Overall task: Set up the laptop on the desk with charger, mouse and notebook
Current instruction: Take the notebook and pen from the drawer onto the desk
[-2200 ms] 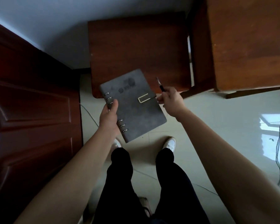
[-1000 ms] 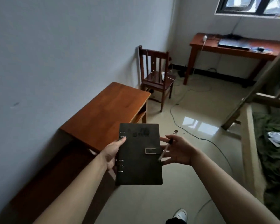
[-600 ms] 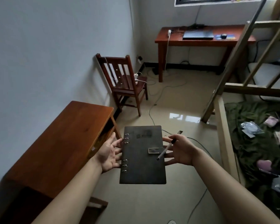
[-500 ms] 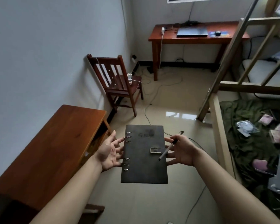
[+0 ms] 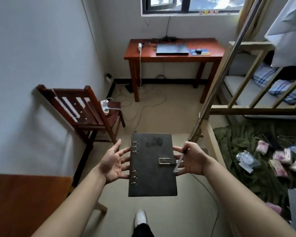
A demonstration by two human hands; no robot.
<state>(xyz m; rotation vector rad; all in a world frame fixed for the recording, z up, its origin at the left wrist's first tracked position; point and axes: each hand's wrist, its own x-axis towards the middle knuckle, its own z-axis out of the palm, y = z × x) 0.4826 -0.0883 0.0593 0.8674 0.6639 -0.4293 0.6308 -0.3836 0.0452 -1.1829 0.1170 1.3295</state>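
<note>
While the dark notebook (image 5: 152, 168) sits flat in mid-air between the 2 grips, the left grip (image 5: 113, 161) is released, straight fingers touching the ringed edge. And the right grip (image 5: 193, 159) pinches a pen (image 5: 179, 161) under the thumb, fingertips against the clasp side. Far across the room, the counter (image 5: 161, 57) under the window (image 5: 186, 4) carries the closed laptop (image 5: 172, 49), a mouse (image 5: 198, 51) beside it and 1 white charger (image 5: 140, 46) at its left end.

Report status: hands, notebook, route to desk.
Left hand open, fingers under notebook. Right hand holds pen, supports notebook's other edge. Desk ahead; chair left, cable on floor.
</note>
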